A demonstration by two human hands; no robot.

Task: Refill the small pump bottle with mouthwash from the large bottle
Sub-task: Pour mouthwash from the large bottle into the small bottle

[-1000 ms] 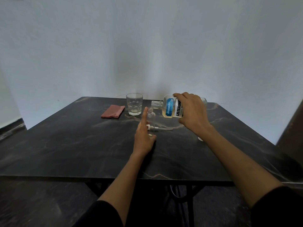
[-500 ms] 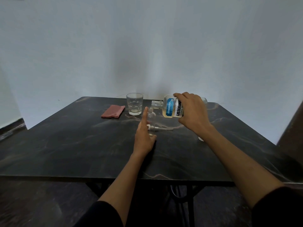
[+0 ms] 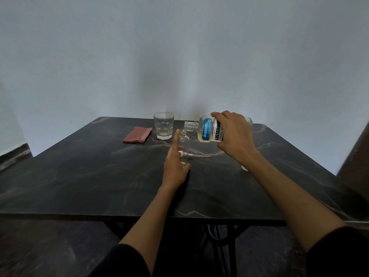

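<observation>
Almost nothing has shifted across the last second. On the dark marble-patterned table both arms sit where they were, and that steadiness reads as a pour held in progress rather than a step completed.

The right hand still grasps the Listerine bottle round its body, tipped onto its side with the open neck pointing left. The pale yellow mouthwash lies pooled along the bottle's lower side. The neck ends just above and to the right of the small clear bottle, which stands upright with its mouth uncovered. Whether a stream is falling between them is too fine to tell, and the small bottle shows no clear level of liquid.

The left hand keeps its index finger straight up against the small bottle's left side; the other fingers are hidden behind the hand, so I cannot tell whether they grip the bottle or merely steady it.

Smaller things — the glass tumbler and the folded pink cloth stand behind, unmoved. The white pump head with its dip tube lies on the table beside the small bottle, so refitting is judged still to come.
</observation>
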